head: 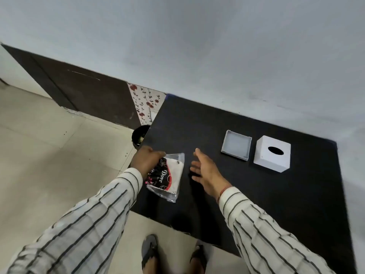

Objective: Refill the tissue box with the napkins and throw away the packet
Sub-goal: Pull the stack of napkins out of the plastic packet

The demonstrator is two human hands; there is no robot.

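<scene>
Table: a black table [256,194] with a flat, dull top stands against the wall.
Wall: the wall [197,46] is plain and pale grey-white.
Floor: the floor [49,145] has big, smooth, cream tiles.
Door: a dark brown door [79,89] is in the far left corner.
Flower strip: a white strip with red flowers [147,103] stands between the door and the table.
Bin: a round black bin [138,136] sits on the floor, just beside the table's left edge and partly hidden by it.
Napkin packet: the napkin packet [167,175] is shiny clear plastic with white napkins inside and a black and red print that says "Dove". It is at the left side of the table.
Left hand: the left hand [147,160] grips the packet's left edge, fingers curled around it.
Right hand: the right hand [205,171] is over the table just right of the packet, not touching it, fingers spread and holding nothing.
Tissue box: the white, square tissue box [273,154] has a dark oval hole on top. It stands at the far right of the table.
Box base: a flat, square, white tray [236,145] with low sides lies just left of the tissue box.
Sleeves: the sleeves [88,224] are cream with thin dark stripes.
Feet: two feet in dark sandals [150,252] stand on the floor below the table edge.
</scene>
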